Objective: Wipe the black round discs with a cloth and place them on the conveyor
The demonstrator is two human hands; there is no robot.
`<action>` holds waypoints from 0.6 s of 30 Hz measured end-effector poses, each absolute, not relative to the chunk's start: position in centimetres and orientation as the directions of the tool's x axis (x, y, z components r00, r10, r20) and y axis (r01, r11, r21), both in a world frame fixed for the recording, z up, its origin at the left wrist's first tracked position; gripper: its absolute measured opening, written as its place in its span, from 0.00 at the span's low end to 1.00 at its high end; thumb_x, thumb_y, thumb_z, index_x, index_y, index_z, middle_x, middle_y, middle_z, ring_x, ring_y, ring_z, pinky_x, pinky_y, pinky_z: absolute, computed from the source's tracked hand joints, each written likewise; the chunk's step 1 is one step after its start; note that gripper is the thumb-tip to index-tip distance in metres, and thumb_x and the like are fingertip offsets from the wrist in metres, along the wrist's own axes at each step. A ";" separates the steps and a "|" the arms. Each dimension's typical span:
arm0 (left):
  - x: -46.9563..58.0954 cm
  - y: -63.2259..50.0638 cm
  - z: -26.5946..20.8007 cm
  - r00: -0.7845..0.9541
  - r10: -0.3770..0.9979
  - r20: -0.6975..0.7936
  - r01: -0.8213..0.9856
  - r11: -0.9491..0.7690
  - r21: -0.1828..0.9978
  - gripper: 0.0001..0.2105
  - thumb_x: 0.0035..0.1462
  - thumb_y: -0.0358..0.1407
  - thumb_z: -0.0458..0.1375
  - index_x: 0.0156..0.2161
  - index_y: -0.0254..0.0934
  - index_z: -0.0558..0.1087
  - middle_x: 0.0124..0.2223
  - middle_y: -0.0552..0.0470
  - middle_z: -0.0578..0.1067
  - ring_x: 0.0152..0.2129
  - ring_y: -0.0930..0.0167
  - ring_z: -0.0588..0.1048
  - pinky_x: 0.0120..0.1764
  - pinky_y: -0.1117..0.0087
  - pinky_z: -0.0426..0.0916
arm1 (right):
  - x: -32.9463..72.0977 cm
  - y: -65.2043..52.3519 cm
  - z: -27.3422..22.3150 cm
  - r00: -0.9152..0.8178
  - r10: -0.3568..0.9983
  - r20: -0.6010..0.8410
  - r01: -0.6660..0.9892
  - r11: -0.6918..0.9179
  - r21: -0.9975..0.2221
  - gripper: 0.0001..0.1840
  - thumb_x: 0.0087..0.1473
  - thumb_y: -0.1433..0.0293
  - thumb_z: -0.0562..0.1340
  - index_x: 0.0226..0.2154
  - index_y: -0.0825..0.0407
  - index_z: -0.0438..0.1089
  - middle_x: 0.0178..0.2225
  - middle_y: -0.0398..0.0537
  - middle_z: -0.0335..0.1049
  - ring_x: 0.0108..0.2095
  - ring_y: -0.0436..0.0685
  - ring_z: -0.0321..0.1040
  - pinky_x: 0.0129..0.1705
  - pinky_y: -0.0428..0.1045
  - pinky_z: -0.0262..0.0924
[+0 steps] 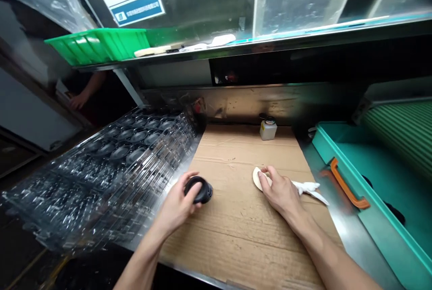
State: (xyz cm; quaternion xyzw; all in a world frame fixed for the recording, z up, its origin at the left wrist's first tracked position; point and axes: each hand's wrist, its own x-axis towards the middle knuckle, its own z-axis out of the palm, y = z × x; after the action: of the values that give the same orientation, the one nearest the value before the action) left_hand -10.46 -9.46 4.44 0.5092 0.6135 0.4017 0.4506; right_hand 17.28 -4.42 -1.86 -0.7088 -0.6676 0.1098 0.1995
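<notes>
My left hand (177,202) is closed around a black round cap-like part (204,194), held over the left side of a cardboard sheet (232,231). The part's exact kind does not show. Fingers of my right hand (281,191) grip a cream-coloured round pad (257,178) low over the cardboard, partly covered by the thumb and fingers. Just behind that hand lies a crumpled white cloth (308,187). Toward the back of the cardboard stands a small whitish bottle (268,130) with a dark top.
Stacked clear plastic trays (148,164) holding dark round parts fill the left. At right sits a teal bin (388,227) with an orange handle (349,186), beside a green ribbed belt (401,123). A shelf above carries a green crate (101,45). Another person's hand (79,100) shows far left.
</notes>
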 end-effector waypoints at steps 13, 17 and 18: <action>-13.1 -7.6 1.5 0.012 0.999 0.030 0.874 -0.025 0.484 0.23 0.58 0.49 0.49 0.51 0.36 0.70 0.45 0.43 0.73 0.40 0.63 0.75 0.47 0.61 0.67 | 17.0 -4.7 -1.4 0.054 0.991 0.119 0.948 -0.013 -0.319 0.18 0.63 0.56 0.47 0.46 0.45 0.65 0.26 0.46 0.73 0.27 0.57 0.69 0.27 0.47 0.44; -12.6 -7.3 2.2 0.030 0.999 0.021 0.934 -0.036 0.355 0.28 0.59 0.52 0.46 0.56 0.35 0.67 0.51 0.41 0.70 0.47 0.60 0.72 0.52 0.59 0.63 | 16.2 -4.4 -1.0 0.046 0.978 0.202 0.971 0.003 -0.239 0.16 0.63 0.60 0.50 0.42 0.51 0.67 0.35 0.52 0.73 0.37 0.60 0.69 0.33 0.49 0.52; -12.6 -7.3 2.5 0.045 0.999 0.020 0.943 -0.049 0.330 0.30 0.58 0.53 0.47 0.58 0.37 0.64 0.54 0.40 0.67 0.48 0.60 0.72 0.52 0.59 0.63 | 15.9 -4.6 -0.6 0.043 0.972 0.232 0.973 0.012 -0.231 0.15 0.62 0.61 0.51 0.40 0.52 0.68 0.37 0.54 0.72 0.40 0.61 0.67 0.36 0.50 0.54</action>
State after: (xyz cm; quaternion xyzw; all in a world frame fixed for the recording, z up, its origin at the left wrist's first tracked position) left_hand -12.62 -7.29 2.53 0.7136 0.6801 0.1229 0.1144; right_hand 15.90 -4.58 -0.57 -0.7028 -0.6918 -0.0016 0.1657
